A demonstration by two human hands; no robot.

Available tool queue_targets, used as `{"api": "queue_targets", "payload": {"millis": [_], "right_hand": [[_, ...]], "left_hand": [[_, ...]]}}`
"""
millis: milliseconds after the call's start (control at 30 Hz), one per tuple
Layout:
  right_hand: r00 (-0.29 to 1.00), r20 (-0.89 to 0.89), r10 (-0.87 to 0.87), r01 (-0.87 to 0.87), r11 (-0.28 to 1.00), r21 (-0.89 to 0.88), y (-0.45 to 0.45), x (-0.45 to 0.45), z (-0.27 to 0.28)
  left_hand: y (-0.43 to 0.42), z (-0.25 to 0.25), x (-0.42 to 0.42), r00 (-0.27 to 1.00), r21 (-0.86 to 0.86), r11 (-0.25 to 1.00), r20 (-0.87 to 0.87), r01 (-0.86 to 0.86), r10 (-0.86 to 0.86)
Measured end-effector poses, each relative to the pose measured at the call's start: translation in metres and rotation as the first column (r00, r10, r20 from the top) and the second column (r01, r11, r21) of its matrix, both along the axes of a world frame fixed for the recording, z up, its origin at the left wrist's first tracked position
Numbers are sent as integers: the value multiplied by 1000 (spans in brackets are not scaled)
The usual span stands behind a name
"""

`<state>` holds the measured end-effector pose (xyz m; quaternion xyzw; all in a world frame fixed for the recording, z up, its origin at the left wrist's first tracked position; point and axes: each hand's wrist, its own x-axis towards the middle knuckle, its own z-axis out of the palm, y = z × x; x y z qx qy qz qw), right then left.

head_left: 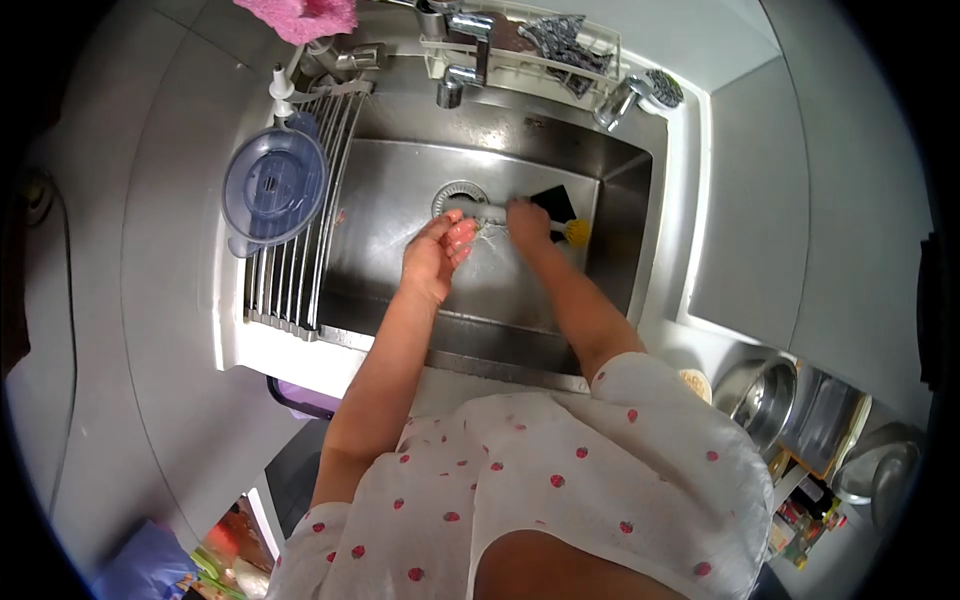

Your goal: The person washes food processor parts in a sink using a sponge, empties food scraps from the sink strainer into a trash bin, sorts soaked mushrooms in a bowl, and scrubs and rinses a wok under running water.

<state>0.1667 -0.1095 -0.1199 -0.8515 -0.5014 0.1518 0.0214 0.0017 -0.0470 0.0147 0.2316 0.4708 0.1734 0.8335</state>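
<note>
Both hands are inside a steel sink (pixel 385 260). My left hand (pixel 437 250) is near the round drain (pixel 460 190), palm turned up, its fingers slightly curled and apart, with nothing visible in it. To its right my right hand (pixel 528 222) is closed round something; a pale, blurred stick-like shape (pixel 490 212) runs from it toward the drain. Just right of that hand are a yellow brush head (pixel 577 232) and a black flat piece (pixel 554 203) on the sink floor. Whether the brush joins what my right hand holds is unclear.
A chrome faucet (pixel 450 92) overhangs the sink's back edge beside a white rack (pixel 510 68) with cloths. On the left, a clear blue-tinted bowl (pixel 275 187) rests on a roll-up drying rack (pixel 290 280). Metal bowls (pixel 757 400) stand at the lower right.
</note>
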Motion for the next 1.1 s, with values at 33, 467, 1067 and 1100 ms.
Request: {"api": "queue_targets", "payload": {"millis": [33,467,1067,1100], "right_hand": [[999,-54,0,4,998,69,4,-2,14],[970,198,-140,89,965,248,-9,-15,125],[878,450,-161,-60,897,438,130,97,266],[884,441,-155,-58,899,433,131,93,263]], "left_hand": [[-2,3,-1,1000,-6,1000,-1,11,-11],[-9,31,-14,995,42,999,98,-22,18],[-9,25,-12,979,17,1000,202,-23,19],[-8,25,-14,981,11,1000,191,-27,24]]}}
